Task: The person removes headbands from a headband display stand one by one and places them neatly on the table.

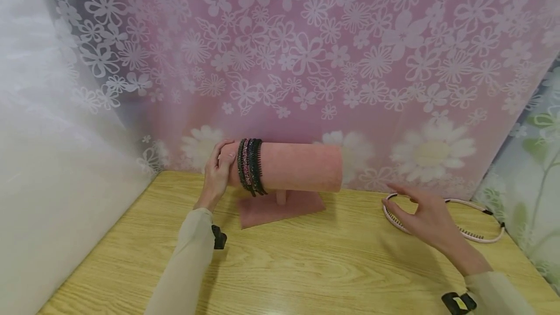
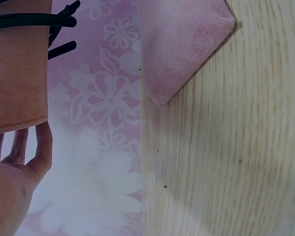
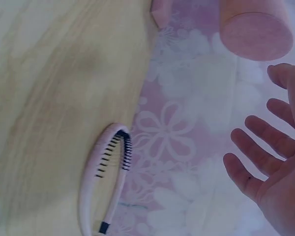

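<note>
A pink fabric-covered headband stand has a horizontal roll on a short post and a flat base. Dark, glittery headbands with combed inner edges sit side by side around the roll's left part. My left hand grips the roll's left end; in the left wrist view its fingers touch the rim. My right hand is in the air right of the stand, fingers spread, holding nothing. Below and behind it, pale pink headbands with dark comb teeth lie on the table, partly hidden by the hand.
The wood-grain table runs back to a pink flowered curtain close behind the stand. A whitish sheet borders the left side, and a leaf-patterned one the right.
</note>
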Demonstrator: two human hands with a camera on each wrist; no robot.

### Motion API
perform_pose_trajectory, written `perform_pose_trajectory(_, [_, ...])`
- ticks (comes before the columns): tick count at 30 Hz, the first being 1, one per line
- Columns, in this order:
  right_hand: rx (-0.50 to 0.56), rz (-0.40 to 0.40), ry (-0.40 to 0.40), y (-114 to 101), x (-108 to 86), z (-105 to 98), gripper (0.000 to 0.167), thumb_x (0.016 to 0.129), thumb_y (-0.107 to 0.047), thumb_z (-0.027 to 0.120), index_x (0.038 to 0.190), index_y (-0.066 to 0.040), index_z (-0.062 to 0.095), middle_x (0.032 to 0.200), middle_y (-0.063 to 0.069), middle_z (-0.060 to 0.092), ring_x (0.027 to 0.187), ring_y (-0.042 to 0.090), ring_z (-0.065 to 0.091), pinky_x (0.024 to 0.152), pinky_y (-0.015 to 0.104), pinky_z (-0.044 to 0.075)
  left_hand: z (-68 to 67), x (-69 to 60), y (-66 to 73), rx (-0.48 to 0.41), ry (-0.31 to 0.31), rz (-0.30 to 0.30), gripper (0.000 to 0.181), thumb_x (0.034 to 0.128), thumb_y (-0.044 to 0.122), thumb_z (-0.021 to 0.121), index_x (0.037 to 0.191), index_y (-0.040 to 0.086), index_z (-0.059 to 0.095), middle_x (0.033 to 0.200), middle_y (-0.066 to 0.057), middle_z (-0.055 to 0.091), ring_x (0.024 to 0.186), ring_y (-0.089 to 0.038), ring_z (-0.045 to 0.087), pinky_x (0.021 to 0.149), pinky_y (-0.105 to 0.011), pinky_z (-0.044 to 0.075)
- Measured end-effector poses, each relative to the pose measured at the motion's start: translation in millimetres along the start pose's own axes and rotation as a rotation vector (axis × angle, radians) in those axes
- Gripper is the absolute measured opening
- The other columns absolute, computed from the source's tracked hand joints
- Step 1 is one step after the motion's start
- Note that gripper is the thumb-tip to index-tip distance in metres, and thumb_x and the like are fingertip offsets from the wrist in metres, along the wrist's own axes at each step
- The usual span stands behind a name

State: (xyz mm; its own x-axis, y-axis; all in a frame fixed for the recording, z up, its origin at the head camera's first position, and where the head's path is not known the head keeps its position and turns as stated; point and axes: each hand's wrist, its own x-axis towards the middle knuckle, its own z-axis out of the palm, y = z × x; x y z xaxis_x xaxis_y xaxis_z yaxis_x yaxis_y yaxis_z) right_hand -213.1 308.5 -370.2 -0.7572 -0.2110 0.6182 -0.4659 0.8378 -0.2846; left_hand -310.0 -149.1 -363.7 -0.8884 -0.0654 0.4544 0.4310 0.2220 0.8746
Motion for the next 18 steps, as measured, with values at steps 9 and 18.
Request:
perform_pose_trajectory(9, [0.038,-0.032,0.023,-16.1,15.7,-6.2,0.052,0.086,-0.017,0.082,0.136,-0.017,0.067,0.124,0.014,0.074,0.105,0.033,0.071,0.084,0.029,0.056,-0.2,0.0,3.1,0.001,-0.017,-0.014,0.046,0.1055,0.029,0.051,0.149,0.015,0.05,0.156,-0.007,0.049,0.132,-0.033,0.052,0.113,-0.052,0.039])
perform_pose_trajectory(18, [0.092,-0.1,0.043,-32.8,31.7,0.0,0.055,0.083,-0.014,0.084,0.136,-0.014,0.067,0.125,0.014,0.073,0.098,0.027,0.073,0.08,0.012,0.049,-1.6,-0.1,3.2,-0.002,-0.038,-0.027,0.045,0.1066,0.029,0.049,0.15,0.017,0.049,0.156,-0.01,0.047,0.134,-0.035,0.05,0.113,-0.054,0.038])
